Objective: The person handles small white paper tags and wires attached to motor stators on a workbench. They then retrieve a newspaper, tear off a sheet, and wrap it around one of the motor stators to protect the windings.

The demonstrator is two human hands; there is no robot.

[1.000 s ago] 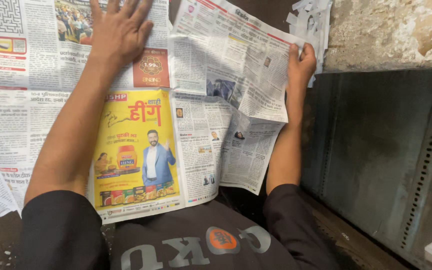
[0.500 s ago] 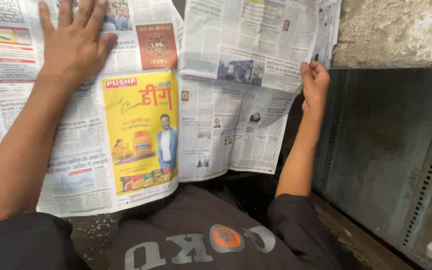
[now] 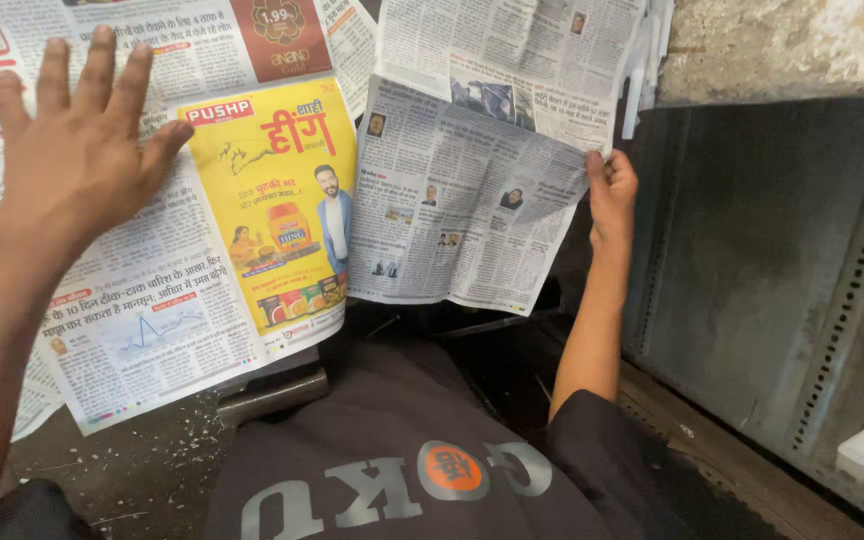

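While the left hand (image 3: 77, 150) lay flat with fingers spread, pressing down a broad printed newspaper sheet with a yellow advertisement panel (image 3: 252, 210), the right hand (image 3: 612, 190) pinched the right edge of a grey, text-filled folded newspaper sheet (image 3: 472, 200). Both sheets lay side by side on a dark work surface (image 3: 132, 460), their long axes running away from the person. Doing this well probably meant keeping the left palm firm while drawing the right edge taut. A grey perforated metal panel (image 3: 752, 270) stood to the right.
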